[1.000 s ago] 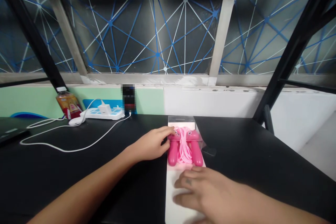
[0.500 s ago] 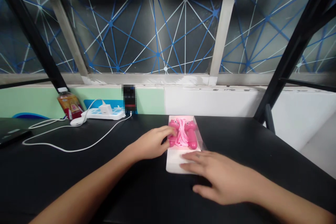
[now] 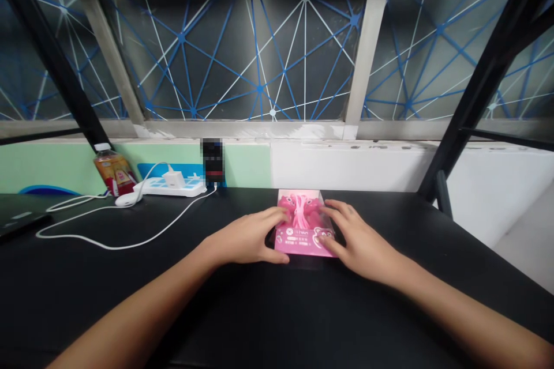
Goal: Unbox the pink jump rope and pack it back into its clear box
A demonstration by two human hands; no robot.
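Two-handed at a black desk [image 3: 234, 311] below a patterned window [image 3: 220, 40], touches a pink, clear-topped box [image 3: 300, 248] lying flat there, showing pink rope [image 3: 300, 213], with left hand [image 3: 244, 237] and right hand [image 3: 367, 242] half-open, fingers [image 3: 340, 216] at its sides.

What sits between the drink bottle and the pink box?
Head view: the power strip with its charger, a white cable, a blurred dark device, then the left hand at the pink box.
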